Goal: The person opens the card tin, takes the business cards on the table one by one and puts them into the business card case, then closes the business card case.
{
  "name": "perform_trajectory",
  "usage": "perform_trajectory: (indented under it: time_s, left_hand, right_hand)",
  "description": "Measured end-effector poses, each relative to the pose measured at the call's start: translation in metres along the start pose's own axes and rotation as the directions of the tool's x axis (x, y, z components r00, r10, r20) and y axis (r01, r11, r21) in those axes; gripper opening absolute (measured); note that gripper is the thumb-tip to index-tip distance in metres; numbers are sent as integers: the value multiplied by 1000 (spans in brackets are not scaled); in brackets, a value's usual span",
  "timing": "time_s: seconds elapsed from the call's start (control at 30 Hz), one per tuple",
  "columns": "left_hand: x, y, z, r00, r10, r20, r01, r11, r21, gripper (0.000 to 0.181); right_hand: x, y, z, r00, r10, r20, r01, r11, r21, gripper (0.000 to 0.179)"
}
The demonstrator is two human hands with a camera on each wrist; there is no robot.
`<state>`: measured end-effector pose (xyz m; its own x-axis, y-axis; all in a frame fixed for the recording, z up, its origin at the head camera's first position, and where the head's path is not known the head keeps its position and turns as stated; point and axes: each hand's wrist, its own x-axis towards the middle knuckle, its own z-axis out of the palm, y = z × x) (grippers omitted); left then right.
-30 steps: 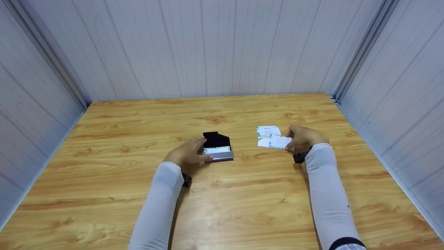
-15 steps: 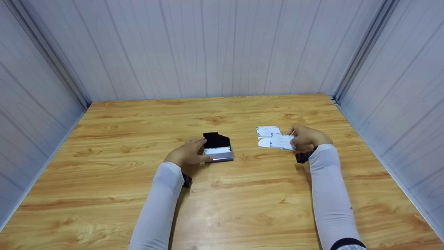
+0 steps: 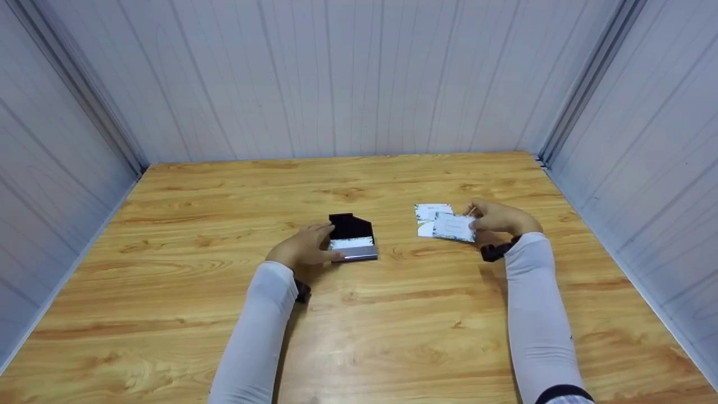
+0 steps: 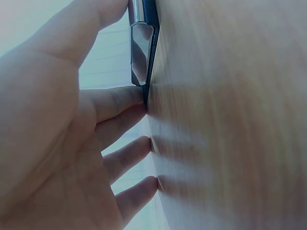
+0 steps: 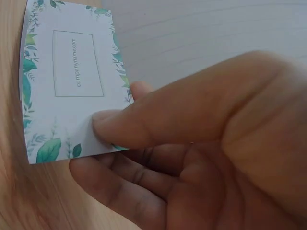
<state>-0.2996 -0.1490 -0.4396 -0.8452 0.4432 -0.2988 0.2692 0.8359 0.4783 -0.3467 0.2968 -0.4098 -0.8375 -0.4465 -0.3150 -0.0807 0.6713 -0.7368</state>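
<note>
On the table lies an opened business card case (image 3: pixel 352 226), its flap black inside and its front part silvery, with a leaf-edged white card (image 3: pixel 351 243) in it. My left hand (image 3: pixel 302 247) holds the case at its left side, thumb at the silvery front and forefinger by the black flap. In the left wrist view the other fingertips (image 4: pixel 149 184) rest on the table. To the right, my right hand (image 3: pixel 501 219) pinches a white business card (image 5: pixel 76 112) with green leaf borders, thumb on its printed face. It is raised and tilted; whether several cards are stacked there I cannot tell.
Two more white cards lie on the table just beyond and left of the pinched one: a leaf-edged card (image 3: pixel 431 210) and a partly covered card (image 3: pixel 425 229). The wood-patterned table (image 3: pixel 359 314) meets a pale panelled wall (image 3: pixel 359 78) at the back, with walls at both sides.
My right hand has shifted slightly right and lifted the pinched card from the others, tilting it up. My left hand and the card case have stayed put.
</note>
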Motion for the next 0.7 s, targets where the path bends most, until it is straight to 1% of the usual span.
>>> perform_trajectory:
  time_s: [0.3,0.43,0.5,0.7]
  left_hand:
    - [0,0,1,1000,0,1,0,1000,-4,88]
    - [-1,1,0,1000,-11,1,11,1000,-18,88]
    - [-1,1,0,1000,-14,1,14,1000,-17,89]
    - [0,1,1,1000,-3,-6,3,1000,-16,89]
  right_hand:
    - [5,-9,6,999,-49,-14,49,999,23,28]
    - [11,-12,10,996,-80,-47,81,997,9,28]
    - [14,-15,12,993,-94,-68,96,995,18,28]
    - [27,-25,24,976,-184,-118,195,977,86,30]
